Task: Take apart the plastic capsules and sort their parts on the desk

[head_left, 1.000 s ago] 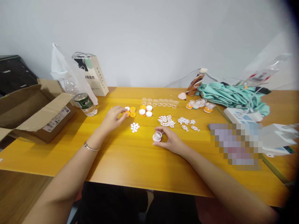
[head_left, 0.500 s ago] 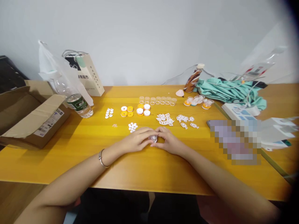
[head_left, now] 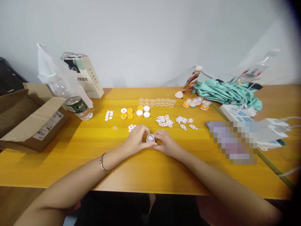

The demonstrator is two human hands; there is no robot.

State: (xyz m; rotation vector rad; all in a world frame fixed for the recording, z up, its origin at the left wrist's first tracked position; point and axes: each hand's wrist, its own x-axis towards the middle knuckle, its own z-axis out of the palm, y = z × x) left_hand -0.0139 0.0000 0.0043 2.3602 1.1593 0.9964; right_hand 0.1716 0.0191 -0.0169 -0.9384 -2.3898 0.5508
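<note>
Soft, even light | pale sheen on table [head_left: 134,179] | shadow beside carton [head_left: 35,118] | right edge blackened

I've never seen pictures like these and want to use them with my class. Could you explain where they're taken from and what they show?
There is no machine: these are a person's bare left hand and right hand. Every picture comes from one camera on that person's head, looking forward and down. Both hands hold a small cup with something white inside. On the table beyond are a row of clear cups, white and orange discs and white cut-out pieces; a cardboard box stands at the left.
</note>
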